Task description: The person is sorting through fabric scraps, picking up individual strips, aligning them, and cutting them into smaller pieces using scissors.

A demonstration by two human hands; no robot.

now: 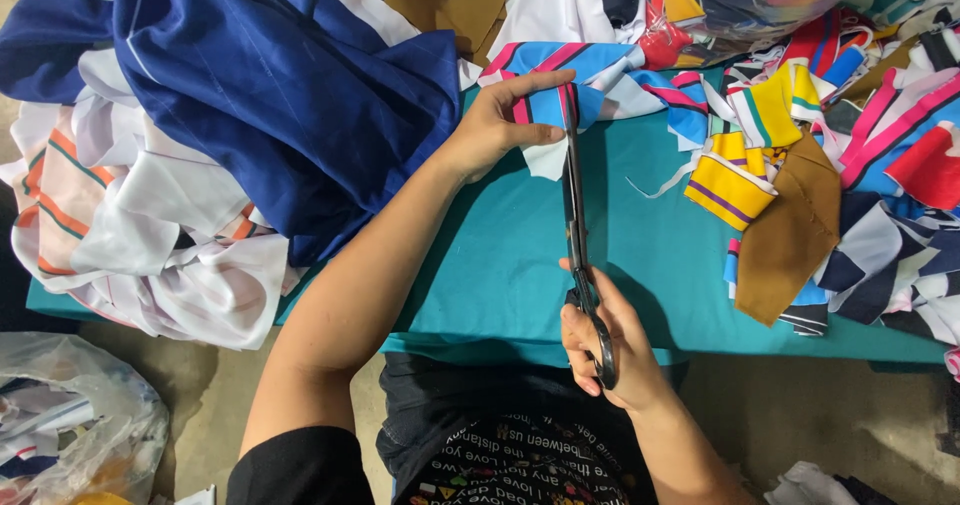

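Note:
My left hand [500,123] pinches a striped strip of cloth [590,90], blue, pink, black and white, above the teal-covered table [500,265]. My right hand [610,350] grips the handles of long black scissors [575,215]. The blades point away from me and meet the strip just right of my left fingers. The strip runs on to the right into a heap of striped scraps.
A big pile of dark blue and white fabric [230,75] lies at the left. Striped and yellow scraps [735,180] and a brown piece [790,235] crowd the right. A clear plastic bag of offcuts [70,415] sits on the floor at lower left.

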